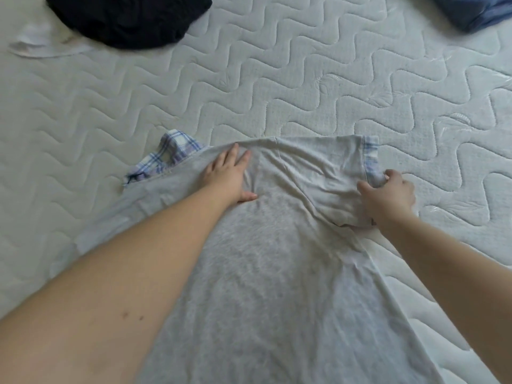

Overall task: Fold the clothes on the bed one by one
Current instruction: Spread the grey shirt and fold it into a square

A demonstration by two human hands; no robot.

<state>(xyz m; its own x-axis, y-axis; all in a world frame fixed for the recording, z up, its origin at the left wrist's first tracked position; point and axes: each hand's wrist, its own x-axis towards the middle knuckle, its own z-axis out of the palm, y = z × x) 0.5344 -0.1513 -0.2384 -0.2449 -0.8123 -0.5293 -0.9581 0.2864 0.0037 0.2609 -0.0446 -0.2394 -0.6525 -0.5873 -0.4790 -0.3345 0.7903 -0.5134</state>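
A light grey garment with blue plaid trim lies spread on the white quilted mattress, reaching from the near edge to mid-frame. My left hand lies flat on its upper part with straight fingers pressing the fabric. My right hand grips the folded-over right sleeve, fingers curled round the cloth near its plaid cuff. A plaid cuff of the left sleeve sticks out past the garment's upper left edge.
A black garment lies bunched at the far left, with a white cloth beside it. A blue garment sits at the far right corner. Bare mattress lies between them and on both sides of the grey garment.
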